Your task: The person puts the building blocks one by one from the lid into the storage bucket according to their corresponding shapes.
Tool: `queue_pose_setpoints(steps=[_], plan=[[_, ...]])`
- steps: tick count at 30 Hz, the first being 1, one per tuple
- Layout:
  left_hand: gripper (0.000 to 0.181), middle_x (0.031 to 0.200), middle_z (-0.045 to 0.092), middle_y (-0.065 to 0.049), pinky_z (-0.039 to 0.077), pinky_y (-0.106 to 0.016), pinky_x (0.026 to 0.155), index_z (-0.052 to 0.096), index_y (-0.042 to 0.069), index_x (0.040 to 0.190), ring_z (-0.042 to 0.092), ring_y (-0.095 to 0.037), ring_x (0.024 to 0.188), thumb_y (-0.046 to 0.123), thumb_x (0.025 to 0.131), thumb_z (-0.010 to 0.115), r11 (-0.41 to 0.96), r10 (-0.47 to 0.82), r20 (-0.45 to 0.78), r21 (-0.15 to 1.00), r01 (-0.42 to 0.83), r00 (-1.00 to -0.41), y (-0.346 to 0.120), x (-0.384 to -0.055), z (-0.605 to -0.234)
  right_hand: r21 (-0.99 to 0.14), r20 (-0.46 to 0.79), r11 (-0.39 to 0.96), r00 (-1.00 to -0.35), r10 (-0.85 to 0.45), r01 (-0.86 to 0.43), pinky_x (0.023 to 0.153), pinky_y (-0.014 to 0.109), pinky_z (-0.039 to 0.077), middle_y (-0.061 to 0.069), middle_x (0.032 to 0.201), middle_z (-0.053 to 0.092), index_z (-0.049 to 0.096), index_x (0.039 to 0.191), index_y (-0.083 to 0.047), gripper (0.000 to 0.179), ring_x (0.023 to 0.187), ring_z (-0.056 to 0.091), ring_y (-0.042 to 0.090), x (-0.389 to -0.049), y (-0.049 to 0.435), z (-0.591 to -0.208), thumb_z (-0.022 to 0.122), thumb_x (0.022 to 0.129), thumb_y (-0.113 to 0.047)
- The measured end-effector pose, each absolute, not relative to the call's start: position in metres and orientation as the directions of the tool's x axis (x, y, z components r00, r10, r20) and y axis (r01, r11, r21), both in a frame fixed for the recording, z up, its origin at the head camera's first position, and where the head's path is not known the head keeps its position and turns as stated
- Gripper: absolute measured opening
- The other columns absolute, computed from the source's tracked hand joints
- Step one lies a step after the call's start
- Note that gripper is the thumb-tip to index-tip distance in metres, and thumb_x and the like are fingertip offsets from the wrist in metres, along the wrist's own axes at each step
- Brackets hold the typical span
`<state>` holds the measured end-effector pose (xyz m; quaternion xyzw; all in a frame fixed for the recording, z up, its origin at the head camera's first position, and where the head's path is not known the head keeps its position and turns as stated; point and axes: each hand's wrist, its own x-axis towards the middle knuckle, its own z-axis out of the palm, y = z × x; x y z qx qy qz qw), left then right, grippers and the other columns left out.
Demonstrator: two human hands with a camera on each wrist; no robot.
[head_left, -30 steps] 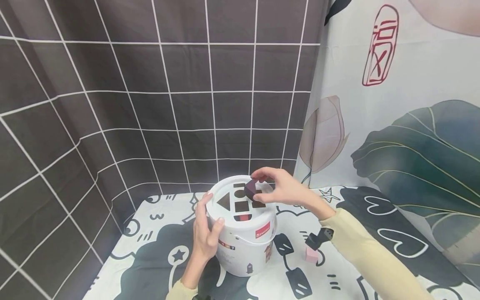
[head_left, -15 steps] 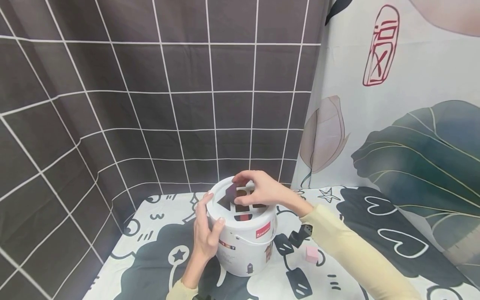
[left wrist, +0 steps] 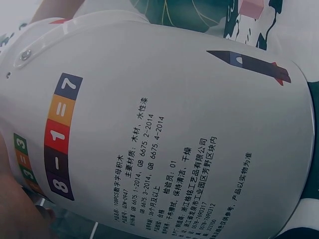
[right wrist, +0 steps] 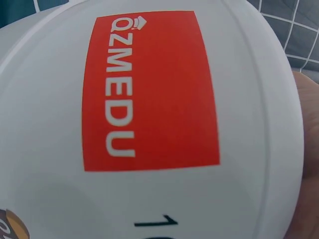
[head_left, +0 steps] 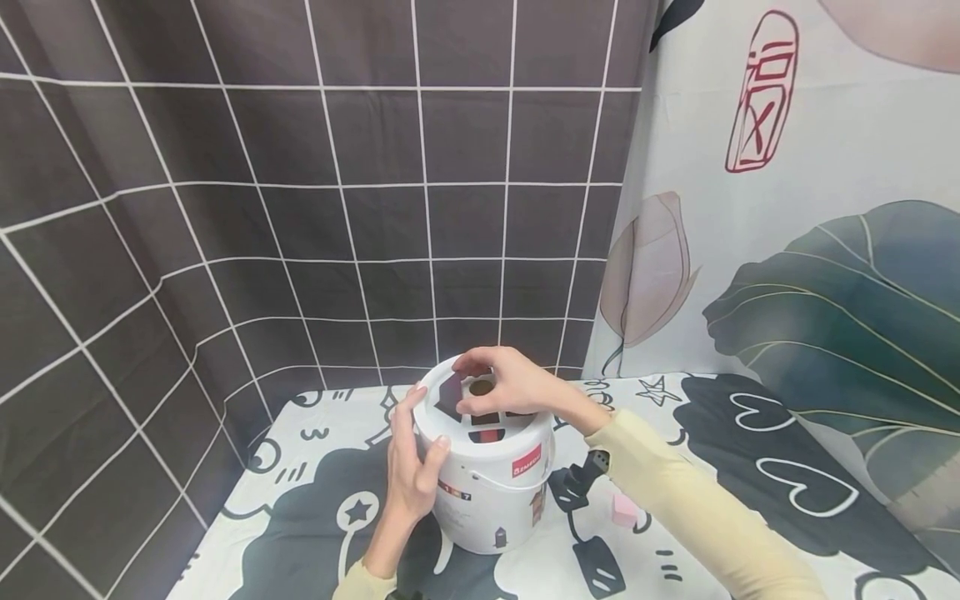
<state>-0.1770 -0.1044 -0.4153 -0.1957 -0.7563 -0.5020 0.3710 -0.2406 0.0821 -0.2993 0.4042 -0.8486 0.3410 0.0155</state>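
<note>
My left hand (head_left: 411, 467) curves round the near left side of a white bucket (head_left: 487, 512), thumb and fingers at the rim of its lid. Over that lid (head_left: 450, 438), my right hand (head_left: 510, 383) pinches a dark purple block (head_left: 451, 390) between thumb and fingers. The block overlaps the triangular hole at the lid's left and covers much of it. A round hole (head_left: 481, 387) shows beside it; the right hand hides other holes behind. The bucket's printed wall (left wrist: 199, 89) fills the left wrist view, and its red label (right wrist: 169, 89) fills the right.
A pink cube (head_left: 623, 510) lies on the patterned cloth (head_left: 675, 533) right of the bucket, under the right forearm's side. A dark gridded curtain (head_left: 375, 208) hangs behind, with a floral white one (head_left: 675, 125) at the right.
My right hand has moved left across the lid with the purple block, from near the round hole to the triangular one, and lower. The left hand and bucket have stayed put.
</note>
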Motion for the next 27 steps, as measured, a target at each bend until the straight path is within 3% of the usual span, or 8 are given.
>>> queue_pose_setpoints(steps=[8, 13, 20, 27], plan=[[0.068, 0.148, 0.04, -0.025, 0.036, -0.066, 0.096, 0.041, 0.0, 0.142, 0.045, -0.043, 0.129, 0.024, 0.079, 0.051, 0.426, -0.074, 0.757, 0.613, 0.665, -0.65, -0.105, -0.177, -0.415, -0.546, 0.28, 0.463, -0.672, -0.685, -0.699, 0.088, 0.036, 0.052, 0.005, 0.116, 0.068, 0.063, 0.127, -0.003, 0.054, 0.106, 0.064, 0.02, -0.24, 0.081, -0.302, 0.076, 0.081, -0.028], [0.069, 0.148, 0.04, -0.024, 0.035, -0.066, 0.097, 0.041, 0.001, 0.143, 0.044, -0.043, 0.129, 0.024, 0.078, 0.052, 0.417, -0.076, 0.754, 0.619, 0.666, -0.653, -0.105, -0.177, -0.415, -0.508, 0.354, 0.478, -0.68, -0.642, -0.716, 0.091, 0.043, 0.05, 0.008, 0.118, 0.067, 0.064, 0.124, -0.002, 0.053, 0.109, 0.06, 0.024, -0.238, 0.093, -0.302, 0.077, 0.08, -0.028], [0.068, 0.147, 0.042, -0.024, 0.034, -0.064, 0.099, 0.043, 0.0, 0.141, 0.044, -0.044, 0.131, 0.023, 0.078, 0.052, 0.417, -0.086, 0.775, 0.599, 0.683, -0.627, -0.104, -0.178, -0.416, -0.547, 0.482, 0.429, -0.69, -0.54, -0.718, 0.096, 0.05, 0.046, 0.01, 0.116, 0.067, 0.065, 0.12, -0.001, 0.044, 0.108, 0.06, 0.028, -0.236, 0.141, -0.307, 0.078, 0.082, -0.018], [0.068, 0.147, 0.043, -0.023, 0.032, -0.063, 0.101, 0.044, 0.0, 0.141, 0.042, -0.043, 0.133, 0.021, 0.077, 0.052, 0.413, -0.093, 0.775, 0.601, 0.684, -0.625, -0.104, -0.178, -0.416, -0.581, 0.464, 0.494, -0.762, -0.451, -0.647, 0.09, 0.049, 0.045, 0.008, 0.116, 0.068, 0.065, 0.121, -0.004, 0.038, 0.108, 0.06, 0.028, -0.227, 0.194, -0.324, 0.075, 0.087, -0.016]])
